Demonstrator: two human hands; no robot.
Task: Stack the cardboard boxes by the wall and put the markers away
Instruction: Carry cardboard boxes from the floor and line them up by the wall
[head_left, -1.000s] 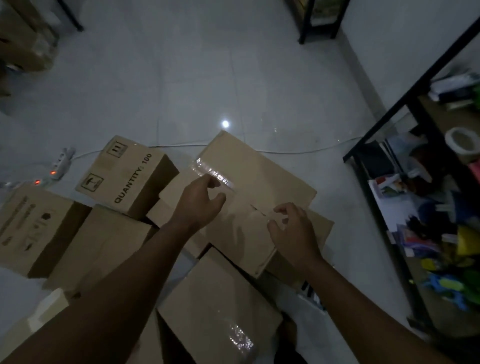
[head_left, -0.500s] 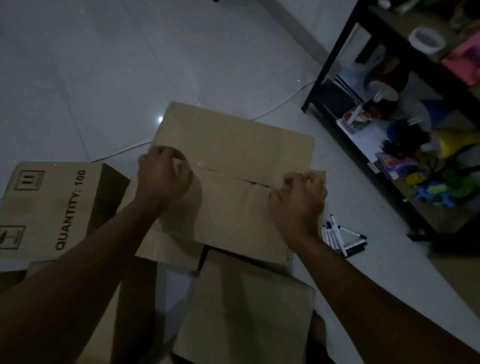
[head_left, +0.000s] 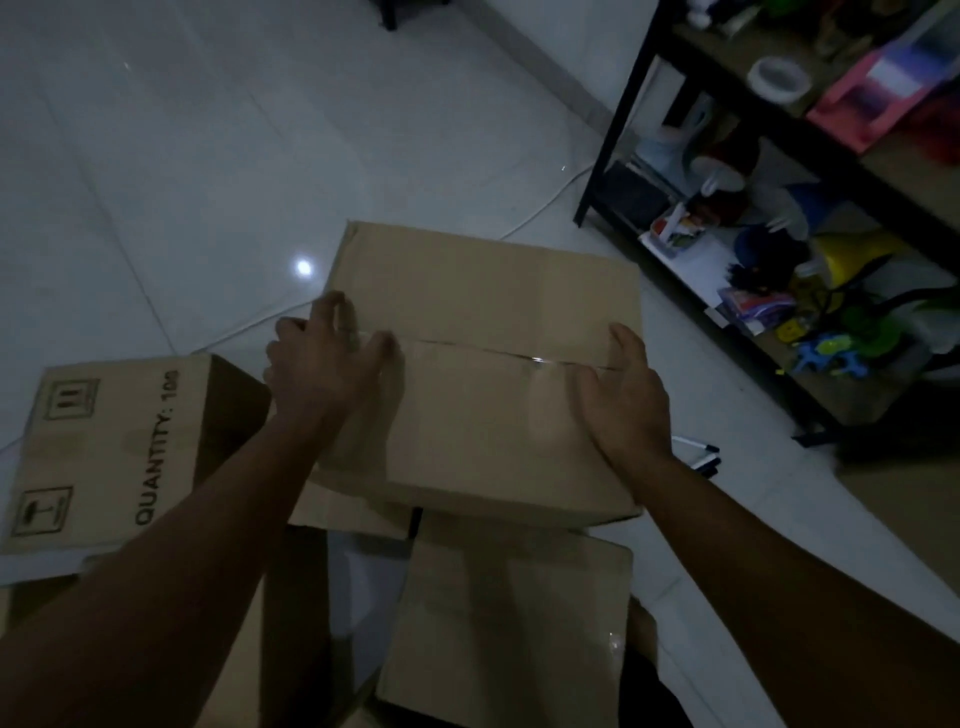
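A plain cardboard box (head_left: 483, 312) with a taped top seam lies on top of other boxes in the middle of the floor. My left hand (head_left: 324, 361) grips its left end at the seam, fingers over the edge. At the right end my right hand (head_left: 626, 400) holds the box with the thumb on top and the fingers hidden down the side. A few black-and-white markers (head_left: 701, 457) lie on the floor just right of my right wrist, partly hidden by it.
A box printed "QUANTITY" (head_left: 119, 447) stands at the left, and another plain box (head_left: 509, 623) lies close in front of me. A black shelf rack (head_left: 618, 140) full of toys and supplies fills the right side. A white cable (head_left: 540, 208) crosses the tiled floor.
My view has turned right and closer to the box. Both hands slid outward from the seam to the box's two ends, and the box now sits squarer to me.
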